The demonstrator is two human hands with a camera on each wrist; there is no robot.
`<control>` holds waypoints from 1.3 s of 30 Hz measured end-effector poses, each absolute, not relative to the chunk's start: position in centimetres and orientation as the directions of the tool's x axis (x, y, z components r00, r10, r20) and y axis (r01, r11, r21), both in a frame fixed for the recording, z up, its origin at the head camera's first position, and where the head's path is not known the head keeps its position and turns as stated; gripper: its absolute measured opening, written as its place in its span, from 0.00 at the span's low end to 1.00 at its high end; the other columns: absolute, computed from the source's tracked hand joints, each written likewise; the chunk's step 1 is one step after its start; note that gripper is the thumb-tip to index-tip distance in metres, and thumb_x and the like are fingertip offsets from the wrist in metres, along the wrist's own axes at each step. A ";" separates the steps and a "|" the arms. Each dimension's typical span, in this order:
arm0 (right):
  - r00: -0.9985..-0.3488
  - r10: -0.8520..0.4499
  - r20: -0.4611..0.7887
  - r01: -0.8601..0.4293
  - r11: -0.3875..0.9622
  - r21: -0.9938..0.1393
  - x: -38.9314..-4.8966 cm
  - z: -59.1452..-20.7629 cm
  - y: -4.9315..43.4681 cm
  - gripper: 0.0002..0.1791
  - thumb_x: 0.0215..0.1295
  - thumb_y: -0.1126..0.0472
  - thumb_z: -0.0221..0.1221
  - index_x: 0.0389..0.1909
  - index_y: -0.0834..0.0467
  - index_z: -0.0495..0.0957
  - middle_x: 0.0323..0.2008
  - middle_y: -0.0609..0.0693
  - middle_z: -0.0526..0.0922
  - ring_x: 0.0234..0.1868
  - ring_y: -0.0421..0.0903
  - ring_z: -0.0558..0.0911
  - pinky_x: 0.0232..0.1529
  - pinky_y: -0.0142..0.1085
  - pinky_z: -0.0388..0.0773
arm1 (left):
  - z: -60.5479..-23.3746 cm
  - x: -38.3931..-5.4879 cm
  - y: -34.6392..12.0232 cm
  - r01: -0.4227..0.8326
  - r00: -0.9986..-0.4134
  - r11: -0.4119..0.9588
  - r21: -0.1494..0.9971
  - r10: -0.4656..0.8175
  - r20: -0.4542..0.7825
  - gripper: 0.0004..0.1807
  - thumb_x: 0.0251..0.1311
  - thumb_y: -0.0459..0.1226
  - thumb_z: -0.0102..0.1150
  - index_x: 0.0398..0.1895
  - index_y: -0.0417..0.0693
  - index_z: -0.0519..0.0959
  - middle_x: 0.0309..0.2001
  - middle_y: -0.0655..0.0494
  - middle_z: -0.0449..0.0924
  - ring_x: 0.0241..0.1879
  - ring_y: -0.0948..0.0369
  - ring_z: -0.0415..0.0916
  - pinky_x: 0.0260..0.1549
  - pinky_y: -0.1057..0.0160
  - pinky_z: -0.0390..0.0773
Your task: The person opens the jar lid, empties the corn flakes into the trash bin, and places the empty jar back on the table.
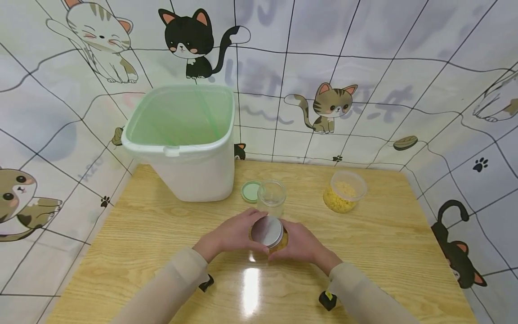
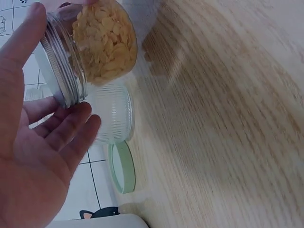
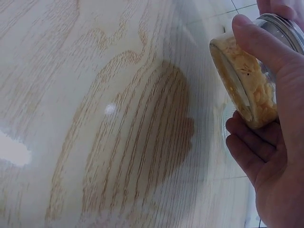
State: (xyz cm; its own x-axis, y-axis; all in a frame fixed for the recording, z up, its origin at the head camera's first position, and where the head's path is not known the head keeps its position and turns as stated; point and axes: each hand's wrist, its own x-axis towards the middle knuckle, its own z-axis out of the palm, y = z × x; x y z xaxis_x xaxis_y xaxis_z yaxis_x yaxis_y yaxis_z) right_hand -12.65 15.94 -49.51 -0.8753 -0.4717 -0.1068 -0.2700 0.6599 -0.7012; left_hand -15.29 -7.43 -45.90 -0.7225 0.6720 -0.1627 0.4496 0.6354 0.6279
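Observation:
Both hands hold a clear jar (image 2: 107, 42) of pale yellow flakes above the wooden table. My left hand (image 1: 238, 230) grips its silver screw lid (image 1: 267, 231), thumb on one side and fingers on the other. Around the jar's body curl the thumb and fingers of my right hand (image 1: 300, 243). In the right wrist view the jar (image 3: 247, 78) is tilted, its base raised off the wood. Just behind it stands a ribbed glass jar (image 1: 272, 193) without a lid, beside a light green lid (image 1: 251, 191) lying on the table.
A large white bin (image 1: 198, 175) with a green-tinted inside stands at the back left. At the back right is a clear plastic tub (image 1: 344, 192) with yellow crumbly contents. Cat-patterned wall covering (image 1: 263, 112) encloses the table (image 1: 364, 252) behind and at both sides.

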 end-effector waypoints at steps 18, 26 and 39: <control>-0.870 -0.484 -0.094 -0.284 0.648 -0.707 -12.4 -49.4 16.0 0.46 0.38 0.38 0.76 0.62 0.44 0.71 0.49 0.34 0.81 0.47 0.34 0.80 0.48 0.34 0.78 | -45.2 -14.9 -7.1 0.442 -0.736 0.653 0.615 0.656 -0.167 0.55 0.40 0.65 0.71 0.72 0.57 0.62 0.64 0.61 0.67 0.58 0.63 0.71 0.56 0.59 0.75; -0.872 -0.481 -0.089 -0.282 0.643 -0.712 -12.2 -49.6 16.1 0.47 0.37 0.39 0.77 0.63 0.42 0.70 0.51 0.33 0.80 0.50 0.34 0.80 0.51 0.37 0.78 | -45.1 -14.9 -7.3 0.485 -0.675 0.553 0.678 0.729 -0.111 0.53 0.45 0.48 0.77 0.74 0.54 0.58 0.72 0.61 0.61 0.69 0.62 0.62 0.68 0.57 0.66; -0.874 -0.475 -0.102 -0.273 0.654 -0.706 -12.3 -49.6 16.2 0.47 0.38 0.39 0.77 0.63 0.42 0.70 0.51 0.33 0.80 0.49 0.34 0.80 0.50 0.36 0.78 | -45.7 -14.7 -6.8 0.467 -0.749 0.693 0.550 0.640 -0.171 0.55 0.42 0.70 0.65 0.73 0.58 0.60 0.63 0.61 0.66 0.54 0.63 0.72 0.50 0.61 0.77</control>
State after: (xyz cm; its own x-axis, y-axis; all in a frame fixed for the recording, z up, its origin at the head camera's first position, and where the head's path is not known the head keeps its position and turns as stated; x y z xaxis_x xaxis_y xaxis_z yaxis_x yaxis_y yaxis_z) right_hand -12.31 16.24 -49.64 -0.8738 -0.4754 -0.1023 -0.2730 0.6537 -0.7058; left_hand -14.67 -6.80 -45.69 -0.7488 0.6404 -0.1711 0.4666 0.6926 0.5501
